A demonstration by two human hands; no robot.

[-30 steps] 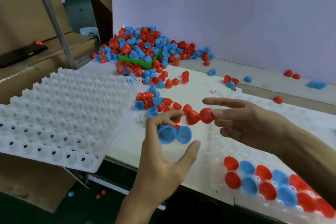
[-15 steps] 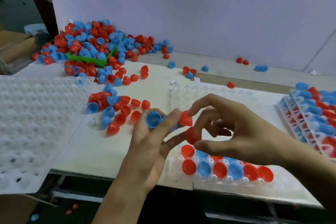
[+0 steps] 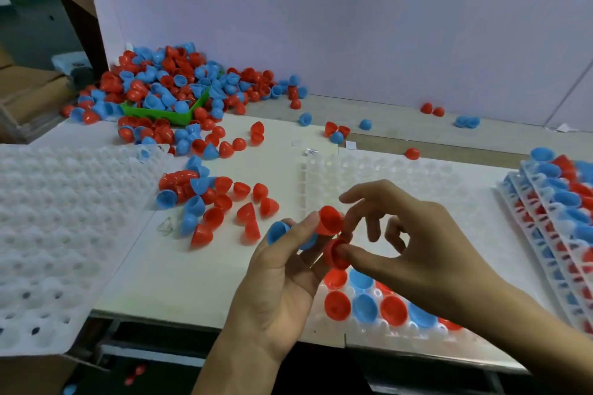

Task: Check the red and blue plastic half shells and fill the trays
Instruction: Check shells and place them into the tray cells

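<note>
My left hand [image 3: 282, 279] holds a small bunch of shells at its fingertips: a blue half shell [image 3: 276, 231] and a red half shell [image 3: 329, 220] against the thumb. My right hand [image 3: 414, 250] pinches a second red half shell [image 3: 336, 253] between thumb and forefinger, right beside the left hand's bunch. Both hands hover over the clear tray [image 3: 417, 183], whose near rows hold alternating red and blue shells [image 3: 364, 308]. Loose shells [image 3: 221, 205] lie on the white table to the left.
A big heap of red and blue shells [image 3: 170, 86] spills around a green bin [image 3: 160, 112] at the back left. An empty white tray [image 3: 57, 228] overhangs the table's left edge. Filled trays [image 3: 558, 212] are stacked at the right. Stray shells [image 3: 412, 153] dot the back.
The view swung right and the hands came together over the tray. My right hand, earlier with straight fingers beside red shells, now pinches one red shell near the left hand's bunch.
</note>
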